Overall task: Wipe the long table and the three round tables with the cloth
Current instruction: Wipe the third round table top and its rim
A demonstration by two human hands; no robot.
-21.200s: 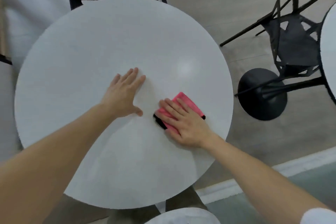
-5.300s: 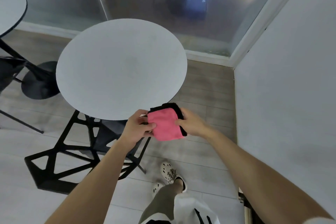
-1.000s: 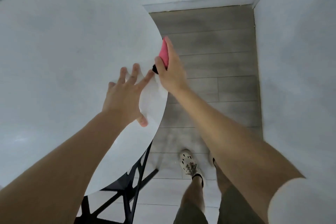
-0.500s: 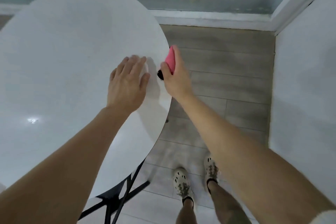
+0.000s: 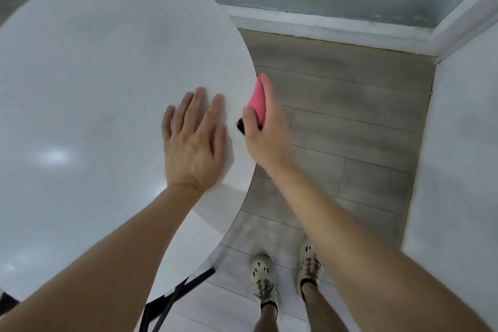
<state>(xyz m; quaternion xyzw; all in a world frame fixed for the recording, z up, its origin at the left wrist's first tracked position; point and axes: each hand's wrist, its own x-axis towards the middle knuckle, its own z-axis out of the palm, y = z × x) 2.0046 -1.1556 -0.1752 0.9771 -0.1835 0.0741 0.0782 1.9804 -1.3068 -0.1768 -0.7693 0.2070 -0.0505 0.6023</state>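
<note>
— Where's the cloth?
— The pink cloth (image 5: 257, 101) sits against the right rim of the round table (image 5: 94, 75), pinched between the thumb and fingers of the right hand (image 5: 265, 135).
— And the left hand (image 5: 194, 143)?
— Flat on the top just inside that edge, fingers straight, holding nothing.
— Room to move?
— A strip of floor (image 5: 350, 116) between table and wall (image 5: 458, 143). Two shoes (image 5: 262, 277) stand there. One table, one cloth.

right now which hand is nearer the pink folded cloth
Right. The right hand grips the pink folded cloth at the round white table's edge; the left hand lies flat on the tabletop beside it, not touching.
</note>
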